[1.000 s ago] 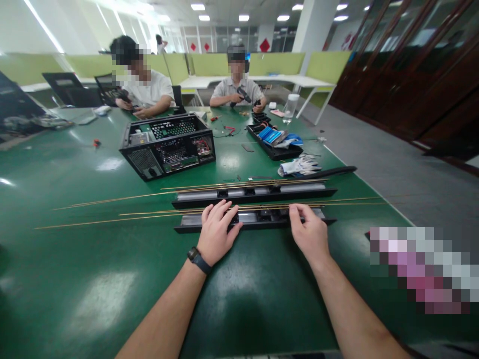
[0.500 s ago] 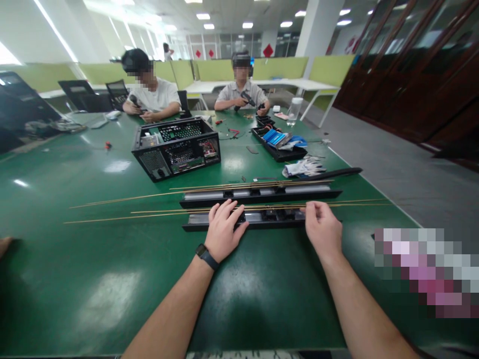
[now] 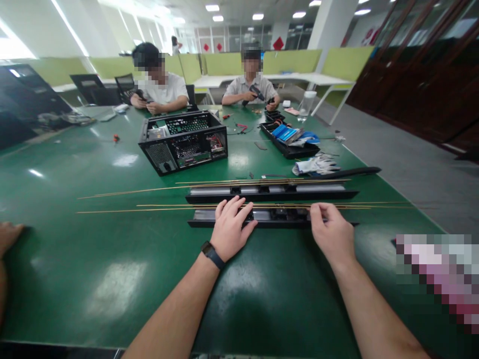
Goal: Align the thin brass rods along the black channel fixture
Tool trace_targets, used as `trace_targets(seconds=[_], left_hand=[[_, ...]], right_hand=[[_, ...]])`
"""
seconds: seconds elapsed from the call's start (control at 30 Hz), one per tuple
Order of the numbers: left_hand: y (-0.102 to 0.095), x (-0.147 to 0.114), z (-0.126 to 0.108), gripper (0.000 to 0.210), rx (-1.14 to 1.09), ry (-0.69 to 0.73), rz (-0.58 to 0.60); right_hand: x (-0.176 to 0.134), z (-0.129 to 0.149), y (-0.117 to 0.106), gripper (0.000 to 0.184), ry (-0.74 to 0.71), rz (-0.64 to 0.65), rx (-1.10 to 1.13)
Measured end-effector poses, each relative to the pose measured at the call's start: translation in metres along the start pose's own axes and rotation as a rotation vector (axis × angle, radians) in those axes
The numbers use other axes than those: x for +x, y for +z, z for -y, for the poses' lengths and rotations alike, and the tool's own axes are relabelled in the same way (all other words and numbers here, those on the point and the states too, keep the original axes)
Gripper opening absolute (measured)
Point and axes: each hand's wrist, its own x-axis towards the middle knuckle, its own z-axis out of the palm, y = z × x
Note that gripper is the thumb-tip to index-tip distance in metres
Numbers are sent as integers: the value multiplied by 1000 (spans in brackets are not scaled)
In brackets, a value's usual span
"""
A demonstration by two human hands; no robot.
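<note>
Near rods (image 3: 282, 206) farther right on the rail (image 3: 204, 224) — another person's hand (image 3: 10, 236) newly visible (left edge)

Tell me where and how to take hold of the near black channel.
Grip the near black channel at its left end, probably best by the near wall, coming from the near left. That end sticks out past the left hand, and the wall there is uncovered, while golden rods run along the far side. The right end is partly behind the right hand.

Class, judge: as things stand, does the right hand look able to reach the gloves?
Probably yes: between the right hand and the gloves lie the far rail and its rods, seemingly low enough to reach over.
</note>
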Motion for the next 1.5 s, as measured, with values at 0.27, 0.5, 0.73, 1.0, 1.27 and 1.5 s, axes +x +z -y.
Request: trace_targets(seconds=[0.27,0.5,0.73,1.0,1.27,1.5], left_hand=[[0,0,-1,42,-1,-9,8],[-2,1,-2,42,2,-15,9],[-1,0,-2,43,1,-25,21],[-2,1,-3,43,1,-23,20],[-2,0,-3,43,5,-31,30],[-2,0,-3,43,-4,-23,18]], right_hand=[[12,-11,-4,40,145,-118,-104],[9,-12,-2,45,94,-38,-128],[10,-11,-5,43,115,-81,-73],[15,-14,-6,39,177,-111,-191],[8,-13,2,41,62,-10,-92],[17,-12,-8,38,224,-110,-204]])
